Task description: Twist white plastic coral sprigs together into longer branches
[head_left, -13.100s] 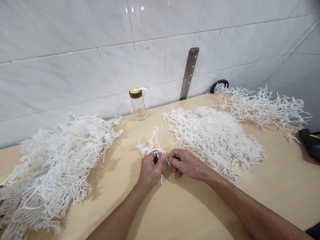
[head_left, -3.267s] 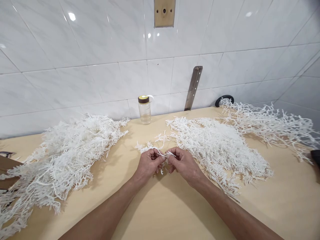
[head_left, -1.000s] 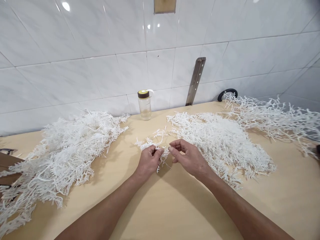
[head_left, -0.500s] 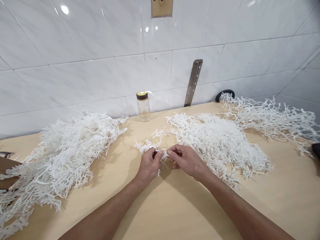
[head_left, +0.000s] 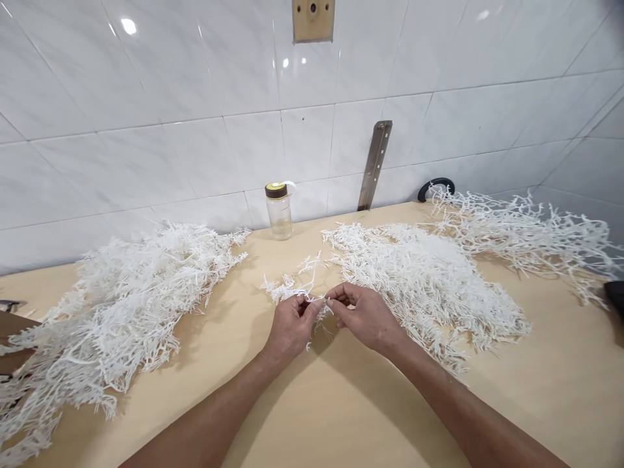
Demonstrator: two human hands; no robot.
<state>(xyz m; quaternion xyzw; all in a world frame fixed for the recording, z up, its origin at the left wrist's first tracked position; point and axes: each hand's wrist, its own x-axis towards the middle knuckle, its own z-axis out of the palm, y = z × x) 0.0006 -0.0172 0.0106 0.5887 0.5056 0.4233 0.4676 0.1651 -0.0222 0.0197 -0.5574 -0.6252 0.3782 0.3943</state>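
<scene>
Between my hands, low over the table, is a white branching plastic sprig (head_left: 308, 276), its thin twigs spreading up and to the left. My left hand (head_left: 295, 325) is closed, thumb and forefinger pinching the sprig. My right hand (head_left: 363, 315) is closed too, its thumb and forefinger pinching a small piece at the sprig's right end. The fingertips of both hands almost meet, and part of the sprig hangs below them. Just right of my right hand lies a pile of short white twiggy pieces (head_left: 424, 279).
A larger white twiggy heap (head_left: 141, 305) covers the table's left side. Longer white branches (head_left: 531, 227) lie at the back right, near a black curved handle (head_left: 435, 187). A clear bottle (head_left: 279, 214) and an upright metal strip (head_left: 375, 166) stand by the tiled wall.
My fingertips have come closer together on the sprig, and my right fingers have curled in more. The view has shifted slightly; the piles look the same.
</scene>
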